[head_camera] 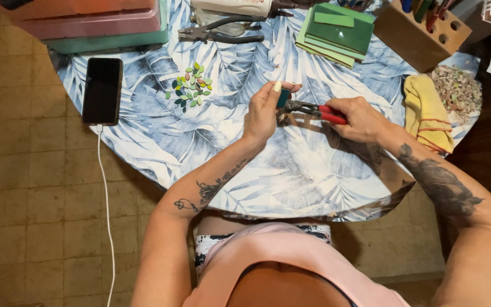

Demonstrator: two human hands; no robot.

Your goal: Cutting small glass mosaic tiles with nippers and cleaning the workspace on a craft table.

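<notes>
Over the middle of the round table (143, 142), with its blue leaf-print cloth, the left hand (265, 111) pinches a small dark-green tile piece (283, 98) between thumb and fingertips, holding it just above the cloth. The right hand (361, 118) is wrapped closed around the red handles of a pair of nippers (313, 110), whose dark metal head points left toward the tile piece. The tool's long axis runs nearly level, from right to left, tilting slightly toward the far side at its head. The head sits just right of the tile piece, touching or almost touching its lower right edge; whether the jaws already bite it cannot be told from this view. So the tile piece lies directly left of the right hand, at the tip of the tool, and the left hand is the nearer of the 2, being in contact with it. To the left, a cluster of small leaf-shaped chips (190, 85) in green, yellow and red lies on the cloth, with a black phone (102, 91) on a white cable beyond. On the far side rest larger pliers (220, 31), a stack of green tiles (336, 31) and a wooden tool block (421, 34). A yellow cloth (427, 111) lies at the right.
</notes>
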